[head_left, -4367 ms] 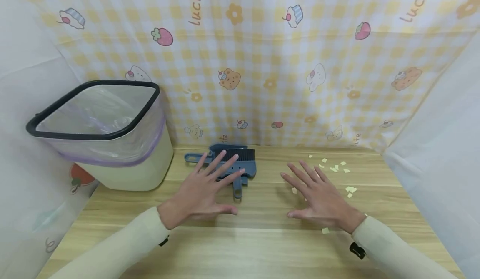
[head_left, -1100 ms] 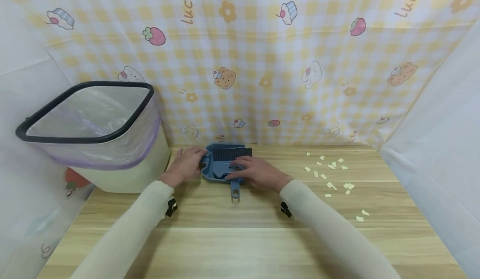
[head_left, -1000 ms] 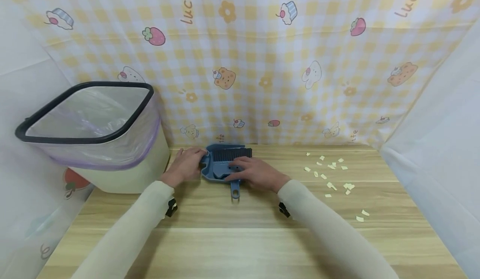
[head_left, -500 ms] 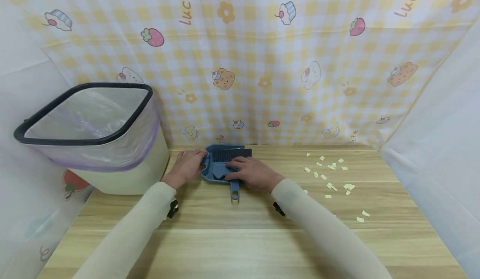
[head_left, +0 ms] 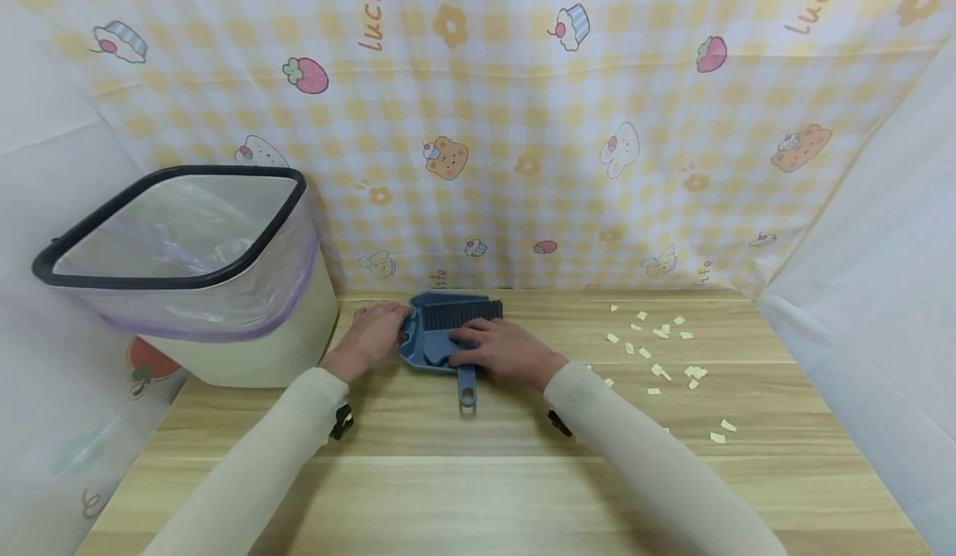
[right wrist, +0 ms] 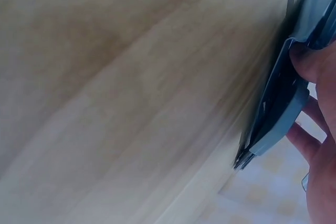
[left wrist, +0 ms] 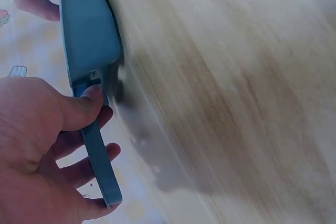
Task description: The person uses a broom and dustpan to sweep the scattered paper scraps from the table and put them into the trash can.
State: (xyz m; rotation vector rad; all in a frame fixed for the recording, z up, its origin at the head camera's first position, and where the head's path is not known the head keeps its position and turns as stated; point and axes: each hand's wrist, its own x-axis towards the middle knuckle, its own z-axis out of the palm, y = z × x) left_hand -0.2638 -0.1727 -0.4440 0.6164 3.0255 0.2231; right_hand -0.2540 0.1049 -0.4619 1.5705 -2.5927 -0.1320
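A blue dustpan [head_left: 415, 355] lies on the wooden table near the back cloth, with a matching hand brush [head_left: 466, 386] in it. The brush's dark bristles face the cloth and its handle points toward me. My left hand [head_left: 371, 336] grips the dustpan's handle [left wrist: 102, 166]; the left wrist view shows the thumb on one side and fingers curled round the other. My right hand [head_left: 504, 348] holds the brush by its body, thumb at the near edge and fingers across it. In the right wrist view the thumb and fingers straddle the brush [right wrist: 281, 129].
Several small pale-yellow paper scraps [head_left: 695, 372] are scattered over the right side of the table [head_left: 478, 498]. At the left stands a cream bin [head_left: 280, 361] with a black rim and a clear liner. A checked cloth [head_left: 523, 108] hangs behind; white sheets border both sides.
Both hands were spread above the table at first; they then took hold of the dustpan and brush. Over the last half second the brush handle and the pan's near edge have shifted slightly toward me.
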